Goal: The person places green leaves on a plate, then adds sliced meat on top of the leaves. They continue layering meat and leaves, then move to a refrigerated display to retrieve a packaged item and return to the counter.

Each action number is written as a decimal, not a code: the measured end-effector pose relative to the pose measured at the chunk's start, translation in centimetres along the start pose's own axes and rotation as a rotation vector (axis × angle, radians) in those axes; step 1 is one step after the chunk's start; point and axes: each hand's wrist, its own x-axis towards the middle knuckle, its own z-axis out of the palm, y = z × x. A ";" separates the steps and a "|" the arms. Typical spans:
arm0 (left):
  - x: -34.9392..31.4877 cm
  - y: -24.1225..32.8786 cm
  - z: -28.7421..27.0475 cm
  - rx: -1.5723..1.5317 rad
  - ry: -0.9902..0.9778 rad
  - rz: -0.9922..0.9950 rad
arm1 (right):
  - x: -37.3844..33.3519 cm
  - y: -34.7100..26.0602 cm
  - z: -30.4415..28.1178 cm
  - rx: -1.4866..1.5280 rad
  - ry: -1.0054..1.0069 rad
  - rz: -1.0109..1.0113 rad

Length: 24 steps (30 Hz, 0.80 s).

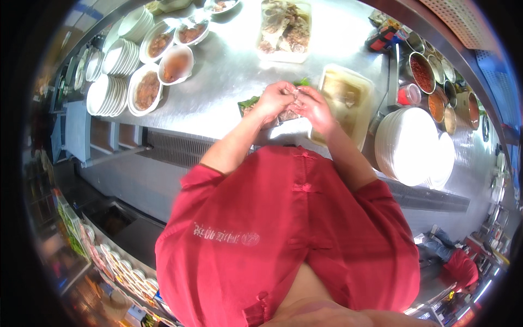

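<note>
My left hand [277, 101] and my right hand [316, 111] meet over the steel counter, fingers pinched together. Between their fingertips is a small pale piece of meat [296, 98], mostly covered by the fingers. Directly beneath lie more meat pieces [289, 115] with green leaves [249, 104] around them; the hands hide what they rest on. Close by my right hand stands a cream rectangular tub [366, 111] with yellowish liquid and some pale pieces in it. A second tub [282, 56], heaped with cooked meat, sits farther back.
At the left are bowls of reddish-brown food [146, 90] and stacks of white dishes [109, 97]. To the right stand a tall stack of white plates [406, 147], a red-lidded container [408, 95] and metal pots of red seasoning [421, 72]. Another person [462, 270] is behind at the lower right.
</note>
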 end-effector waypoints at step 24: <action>2.4 -0.3 -1.6 1.077 0.019 -0.067 | 0.2 6.6 -1.7 -0.900 0.290 -0.143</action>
